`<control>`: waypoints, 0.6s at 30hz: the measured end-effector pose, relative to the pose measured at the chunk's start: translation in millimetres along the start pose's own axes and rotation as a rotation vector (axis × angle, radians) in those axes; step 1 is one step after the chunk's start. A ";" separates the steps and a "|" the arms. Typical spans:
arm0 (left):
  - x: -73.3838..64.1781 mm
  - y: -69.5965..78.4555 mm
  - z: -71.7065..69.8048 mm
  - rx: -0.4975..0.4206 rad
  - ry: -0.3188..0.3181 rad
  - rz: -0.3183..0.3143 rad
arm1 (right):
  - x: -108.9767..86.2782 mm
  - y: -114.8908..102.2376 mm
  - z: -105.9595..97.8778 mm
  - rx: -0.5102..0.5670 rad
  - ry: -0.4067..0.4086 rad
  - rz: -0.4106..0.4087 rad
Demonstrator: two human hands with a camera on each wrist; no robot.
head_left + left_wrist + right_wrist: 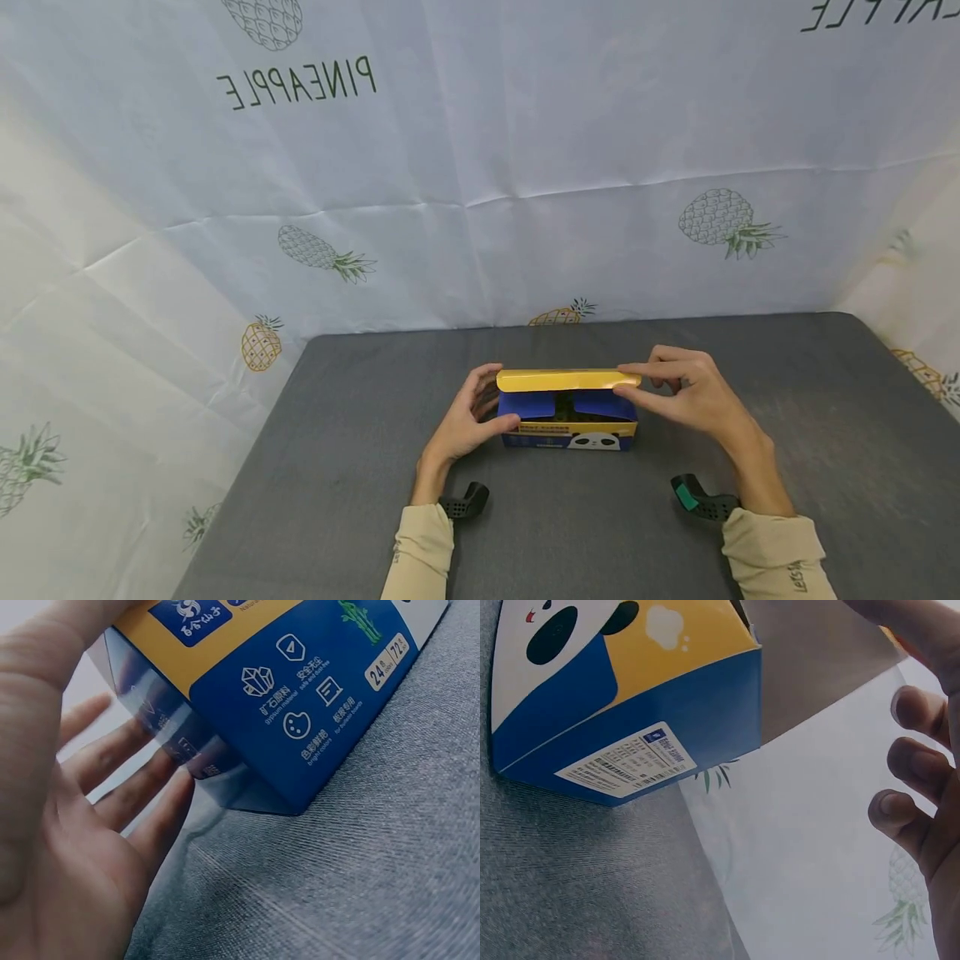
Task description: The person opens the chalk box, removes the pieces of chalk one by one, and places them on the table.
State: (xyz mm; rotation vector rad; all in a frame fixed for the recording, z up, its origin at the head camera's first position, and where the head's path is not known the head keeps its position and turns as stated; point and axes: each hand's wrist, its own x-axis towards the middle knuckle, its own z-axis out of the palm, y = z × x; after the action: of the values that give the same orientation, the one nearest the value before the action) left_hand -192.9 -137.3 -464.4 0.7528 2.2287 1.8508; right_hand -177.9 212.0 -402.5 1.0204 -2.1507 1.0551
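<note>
Two hands on one box. Head view: the box (543,441) stands on the grey surface (352,467), toward the far edge, about midway between the far corners, panda print facing the person. Yellow-fronted lid (558,382) is up off the body; two blue flaps (527,405) below it, dark gap between (contents too dark to read). Left hand (467,423) is spread wide at the box's left end, thumb on the front, fingers along the side. Right hand (690,390) is narrow: thumb and forefinger pinch the lid's right end. Black bracket (466,502) at each wrist; the right one carries a green patch.

Left wrist view: fingers fanned with gaps, tips against the glossy end panel. Blue face beside it reads "24" and "72", plus small icons. Bottom corner sits on the surface.

Right wrist view: white label (627,765) on the blue right end. Lid's inside is plain grey-brown; the three lower fingers curl free of the box. Pineapple-print cloth (795,847) hangs past the surface's edge.
</note>
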 end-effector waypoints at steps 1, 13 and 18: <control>-0.3 -0.3 0.5 -0.004 0.006 0.004 | 0.2 -0.2 0.7 -0.004 0.011 0.011; 1.8 -2.2 2.0 0.032 0.003 0.051 | -0.5 7.3 5.9 0.074 0.141 0.065; 2.4 -1.3 2.5 0.032 -0.011 0.031 | -6.9 13.2 6.5 0.109 0.158 0.110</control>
State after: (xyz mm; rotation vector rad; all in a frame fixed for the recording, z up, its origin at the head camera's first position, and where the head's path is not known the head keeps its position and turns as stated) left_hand -194.3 -134.1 -465.8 0.8060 2.2578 1.8242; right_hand -185.4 214.8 -416.7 0.8437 -2.0601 1.2730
